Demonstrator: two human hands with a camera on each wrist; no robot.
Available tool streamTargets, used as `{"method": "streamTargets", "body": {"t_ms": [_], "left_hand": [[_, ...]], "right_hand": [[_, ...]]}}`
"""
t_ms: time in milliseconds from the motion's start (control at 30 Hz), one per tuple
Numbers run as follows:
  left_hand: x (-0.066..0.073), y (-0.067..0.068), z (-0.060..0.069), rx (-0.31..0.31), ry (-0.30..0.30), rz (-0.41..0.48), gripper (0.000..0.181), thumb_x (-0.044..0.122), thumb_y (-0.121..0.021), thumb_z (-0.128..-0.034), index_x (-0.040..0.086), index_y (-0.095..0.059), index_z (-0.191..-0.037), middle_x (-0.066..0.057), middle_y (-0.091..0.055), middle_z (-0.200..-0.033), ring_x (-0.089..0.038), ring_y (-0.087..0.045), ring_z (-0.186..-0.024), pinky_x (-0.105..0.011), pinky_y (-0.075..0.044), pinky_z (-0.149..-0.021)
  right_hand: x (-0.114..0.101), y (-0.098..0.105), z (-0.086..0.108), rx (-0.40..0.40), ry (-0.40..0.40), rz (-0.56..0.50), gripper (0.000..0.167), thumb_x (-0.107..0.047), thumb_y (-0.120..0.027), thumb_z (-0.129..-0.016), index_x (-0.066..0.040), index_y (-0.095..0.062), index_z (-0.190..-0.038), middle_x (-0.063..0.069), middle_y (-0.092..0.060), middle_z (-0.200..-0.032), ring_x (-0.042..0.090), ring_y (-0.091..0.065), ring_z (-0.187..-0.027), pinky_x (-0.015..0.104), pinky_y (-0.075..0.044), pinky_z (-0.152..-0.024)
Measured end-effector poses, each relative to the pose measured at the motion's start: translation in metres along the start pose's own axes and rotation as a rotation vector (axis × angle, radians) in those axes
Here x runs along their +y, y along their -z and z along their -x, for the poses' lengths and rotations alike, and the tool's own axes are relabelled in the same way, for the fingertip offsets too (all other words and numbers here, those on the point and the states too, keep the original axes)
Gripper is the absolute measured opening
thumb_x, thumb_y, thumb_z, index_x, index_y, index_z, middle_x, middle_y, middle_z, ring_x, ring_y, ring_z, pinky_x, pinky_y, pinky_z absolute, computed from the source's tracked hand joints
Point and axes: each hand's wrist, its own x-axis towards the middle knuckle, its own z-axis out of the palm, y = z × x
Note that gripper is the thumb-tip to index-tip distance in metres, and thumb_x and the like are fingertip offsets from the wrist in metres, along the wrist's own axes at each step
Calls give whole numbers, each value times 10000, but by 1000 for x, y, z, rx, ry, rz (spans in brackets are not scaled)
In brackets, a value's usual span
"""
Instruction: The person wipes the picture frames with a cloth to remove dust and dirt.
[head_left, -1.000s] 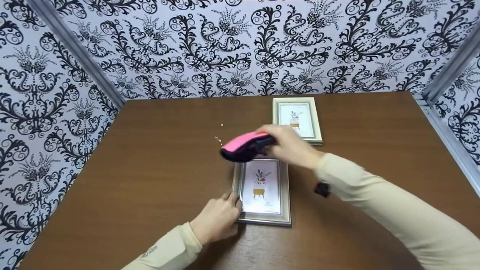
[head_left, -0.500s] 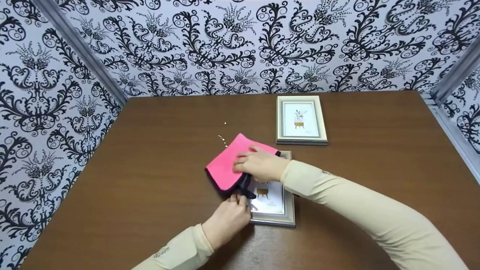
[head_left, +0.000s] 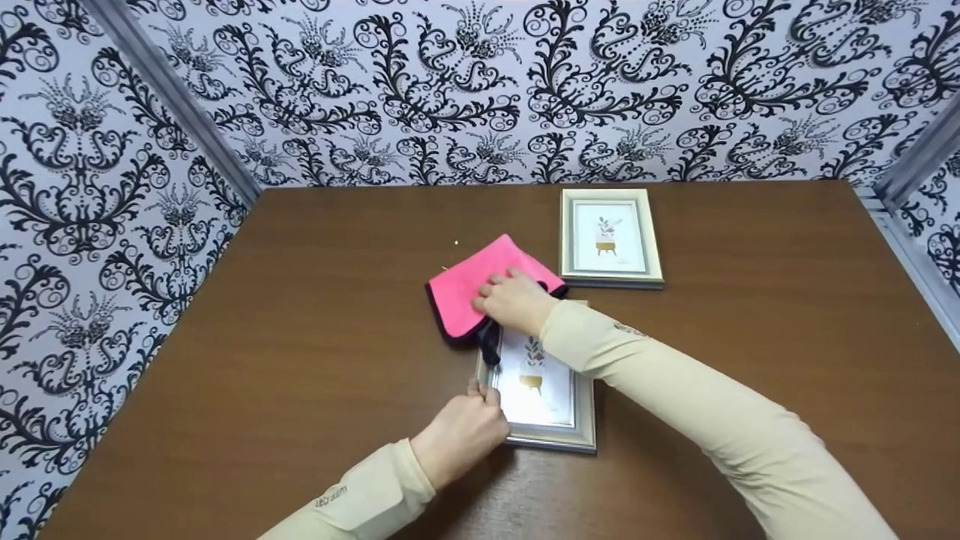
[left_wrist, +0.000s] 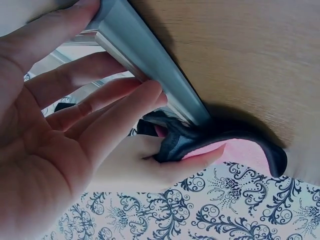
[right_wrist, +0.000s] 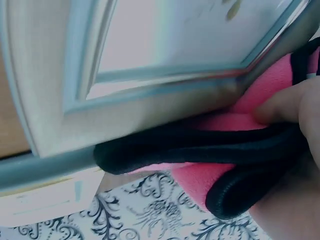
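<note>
A silver-cream picture frame [head_left: 585,409] with a plant print lies on the brown table, its far left part covered. My left hand [head_left: 463,433] holds its left edge near the front corner; in the left wrist view the fingers [left_wrist: 150,92] bend over the frame's moulding [left_wrist: 155,60]. With my right hand [head_left: 517,301] I grip a pink cleaning cloth [head_left: 466,291] with black edging, folded, over the frame's far left corner. The right wrist view shows the thumb [right_wrist: 282,107] pressing the cloth [right_wrist: 220,122] against the frame's border [right_wrist: 45,80].
A second cream picture frame [head_left: 654,247] with a similar print lies farther back on the table [head_left: 322,315]. Tiny shiny specks [head_left: 456,242] are on the wood beyond the cloth. Black-and-white patterned walls [head_left: 480,90] enclose the back and sides.
The right hand has brought the cloth down onto the frame's left side, then slid it away from me toward the far corner. My left hand stays at the frame's lower left edge.
</note>
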Motion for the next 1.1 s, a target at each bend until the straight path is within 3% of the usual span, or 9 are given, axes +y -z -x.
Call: {"method": "streamTargets", "body": {"t_ms": [167, 300, 400, 467, 700, 800, 867, 1000, 1100], "left_hand": [[-2, -2, 0, -12, -11, -15, 132, 89, -669, -798, 69, -771, -879, -165, -667, -825, -222, -696, -772, -226, -524, -492], [-1, -3, 0, -6, -22, -31, 146, 112, -670, -794, 48, -765, -884, -163, -657, -812, -229, -693, -765, -233, -538, -544], [0, -4, 0, -2, -19, -17, 139, 114, -679, -779, 47, -763, -868, -164, -639, -801, -232, -691, -758, -233, -540, -552], [0, -4, 0, 1, -12, -10, 138, 102, -677, -777, 45, -762, -871, -157, -639, -808, -228, -691, -757, -233, -536, -529], [2, -4, -1, -7, -1, 54, 137, 89, -695, -766, 50, -766, -876, -168, -685, -880, -242, -695, -796, -241, -534, -502], [3, -5, -1, -3, 0, 57, 154, 104, -709, -758, 42, -766, -887, -177, -689, -890, -260, -696, -807, -251, -546, -536], [3, -6, -1, 14, 0, 58, 144, 110, -724, -731, 58, -765, -858, -165, -675, -858, -253, -688, -771, -252, -544, -535], [2, -7, 2, 40, -8, 67, 92, 111, -746, -656, 124, -731, -746, -90, -596, -762, -188, -608, -616, -243, -497, -463], [2, -7, 5, 34, -23, 66, 74, 112, -747, -655, 147, -692, -690, -57, -555, -730, -149, -538, -549, -246, -467, -448]], "right_hand": [[-14, 13, 11, -23, 109, 61, 325, -120, -657, -889, -185, -658, -1207, -5, -635, -1210, 203, -550, -1120, 383, -434, -969], [-27, 23, 18, -53, 174, 10, 317, -95, -682, -858, -189, -676, -1160, -13, -651, -1166, 192, -564, -1095, 367, -450, -952], [-33, 22, 25, 15, 145, -65, 289, -64, -695, -821, -147, -689, -1097, 17, -665, -1089, 210, -585, -1036, 353, -486, -890], [-35, 19, 28, 65, 80, -114, 279, -42, -697, -808, -101, -680, -1080, 56, -654, -1037, 236, -588, -982, 351, -509, -822], [-42, 2, 32, 168, -157, -183, 489, -8, -690, -799, 41, -548, -1265, 229, -589, -1102, 357, -570, -1038, 404, -535, -811], [-48, 1, 38, 196, -157, -241, 547, 16, -689, -775, 105, -504, -1282, 282, -587, -1048, 362, -602, -952, 382, -554, -756], [-53, 4, 46, 187, -140, -343, 551, 40, -682, -768, 127, -488, -1275, 281, -596, -989, 337, -617, -850, 356, -560, -699], [-60, 12, 65, 140, -89, -558, 396, 64, -634, -796, 67, -533, -1179, 163, -606, -829, 261, -605, -677, 332, -538, -601], [-64, 14, 70, 132, -78, -584, 314, 54, -604, -817, 19, -548, -1124, 120, -582, -793, 238, -590, -643, 332, -518, -554]]}}
